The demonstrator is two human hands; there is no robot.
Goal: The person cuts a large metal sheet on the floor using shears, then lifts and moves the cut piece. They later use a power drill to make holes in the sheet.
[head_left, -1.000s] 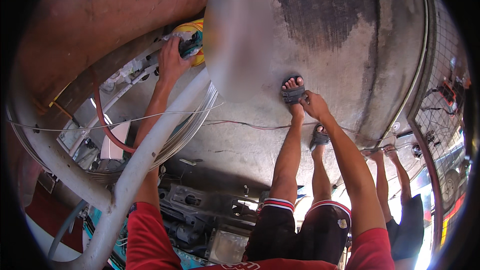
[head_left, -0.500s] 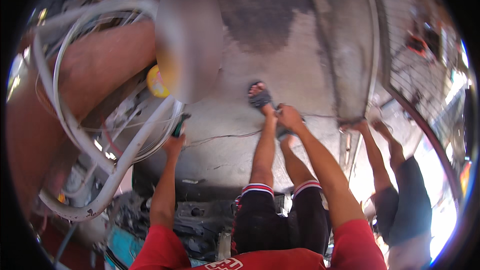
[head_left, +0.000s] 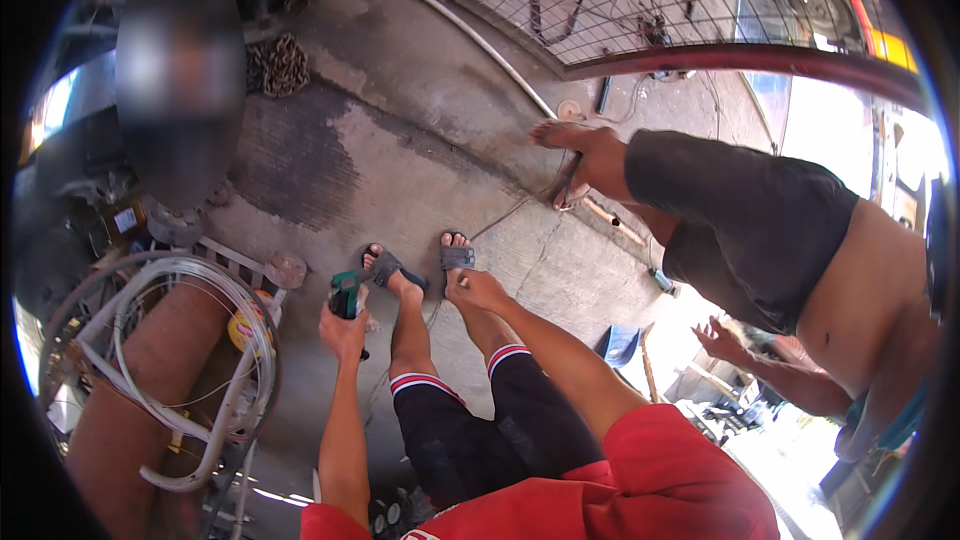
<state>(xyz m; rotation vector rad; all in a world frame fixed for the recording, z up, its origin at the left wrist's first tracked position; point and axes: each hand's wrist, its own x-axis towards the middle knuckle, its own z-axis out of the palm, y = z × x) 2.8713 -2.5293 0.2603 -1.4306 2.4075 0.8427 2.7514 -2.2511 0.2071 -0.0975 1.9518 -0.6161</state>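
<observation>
Over a concrete floor (head_left: 440,190), a green tool (head_left: 345,292) is held in the closed grip of the left hand (head_left: 343,332), left of the sandaled feet (head_left: 458,258); whether the right hand (head_left: 478,290) grips anything cannot be told. At right, a bystander (head_left: 750,230) is seen.

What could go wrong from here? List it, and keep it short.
1. The green-and-black tool in the left hand could slip and hit the toes, which are bare in open sandals.
2. The thin cable on the floor near the sandals might catch a foot.
</observation>
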